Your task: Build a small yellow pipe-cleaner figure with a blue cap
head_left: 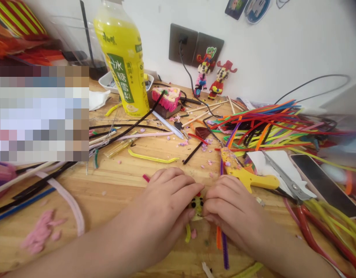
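Yellow pipe-cleaner figure (197,206) pinched between the left hand (163,204) and right hand (233,210), fingers curled and pressing steadily inward from both sides above a wooden workbench (114,193).

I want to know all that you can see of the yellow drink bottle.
The plastic drink bottle stands upright on the wooden workbench, its top cut off by the edge of the view. It looks filled with yellow liquid and has a green label with white characters, 冰糖雪梨. A white tray sits behind it.
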`<state>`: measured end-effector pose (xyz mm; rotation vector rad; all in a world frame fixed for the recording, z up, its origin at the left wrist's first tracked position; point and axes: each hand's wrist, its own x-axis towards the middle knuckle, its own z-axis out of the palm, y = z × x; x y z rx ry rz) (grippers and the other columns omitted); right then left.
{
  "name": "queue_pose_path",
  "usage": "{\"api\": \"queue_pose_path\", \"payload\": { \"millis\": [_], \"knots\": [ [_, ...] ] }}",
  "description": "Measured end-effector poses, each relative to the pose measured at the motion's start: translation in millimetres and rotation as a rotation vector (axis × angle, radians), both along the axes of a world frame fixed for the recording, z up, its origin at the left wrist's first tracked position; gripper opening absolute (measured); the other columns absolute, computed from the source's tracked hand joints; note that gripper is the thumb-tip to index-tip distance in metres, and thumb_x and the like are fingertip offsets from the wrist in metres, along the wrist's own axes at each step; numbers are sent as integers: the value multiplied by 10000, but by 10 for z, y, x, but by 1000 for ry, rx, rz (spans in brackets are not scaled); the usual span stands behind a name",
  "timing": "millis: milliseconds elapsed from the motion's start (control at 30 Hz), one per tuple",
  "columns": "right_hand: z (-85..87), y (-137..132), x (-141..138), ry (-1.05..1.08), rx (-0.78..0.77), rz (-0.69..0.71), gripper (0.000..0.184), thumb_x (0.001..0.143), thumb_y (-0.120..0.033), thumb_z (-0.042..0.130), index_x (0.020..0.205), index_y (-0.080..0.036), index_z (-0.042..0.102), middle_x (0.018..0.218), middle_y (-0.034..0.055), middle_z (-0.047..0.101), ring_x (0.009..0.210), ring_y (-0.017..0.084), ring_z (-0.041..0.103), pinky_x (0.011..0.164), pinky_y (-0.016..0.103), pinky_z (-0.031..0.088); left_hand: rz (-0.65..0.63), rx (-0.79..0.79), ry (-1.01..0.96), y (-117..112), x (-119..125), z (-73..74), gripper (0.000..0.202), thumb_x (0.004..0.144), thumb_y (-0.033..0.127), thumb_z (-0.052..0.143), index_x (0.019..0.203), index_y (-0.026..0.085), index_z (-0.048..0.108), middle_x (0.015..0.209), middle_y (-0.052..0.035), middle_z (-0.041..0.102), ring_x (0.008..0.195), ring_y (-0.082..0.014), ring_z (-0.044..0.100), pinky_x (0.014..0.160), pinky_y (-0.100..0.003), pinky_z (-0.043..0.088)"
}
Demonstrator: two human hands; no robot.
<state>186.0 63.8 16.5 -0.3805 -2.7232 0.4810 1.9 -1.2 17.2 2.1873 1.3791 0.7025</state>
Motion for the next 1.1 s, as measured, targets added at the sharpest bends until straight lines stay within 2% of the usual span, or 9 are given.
{"api": "queue_pose_path", "payload": {
  "millis": [300,767,1100],
  "knots": [
    [25,-2,-1,8,28,23,181,913,-134,389,792,-152,523,782,31,567,757,150,427,807,343,349,-3,19,13,6,2,-12,315,841,100,459,1135,205,503,1066,-33,580,1017,-206,443,898,-369,352],
    [32,1,2,31,47,0,149,893,-142,443,796,-160,554,765,17,578,756,142,444,780,315,356,3,25,13,-9,1,6,150,840,126,458,929,186,561,1035,-40,597,1005,-204,462,894,-364,374],
    [45,2,5,20,16,-2,172,898,-153,432,789,-168,565,756,16,591,736,143,445,741,303,357,30,-7,15,-14,1,1,194,850,178,469,1025,206,546,1066,-48,578,1019,-218,460,886,-383,385]
  ]
}}
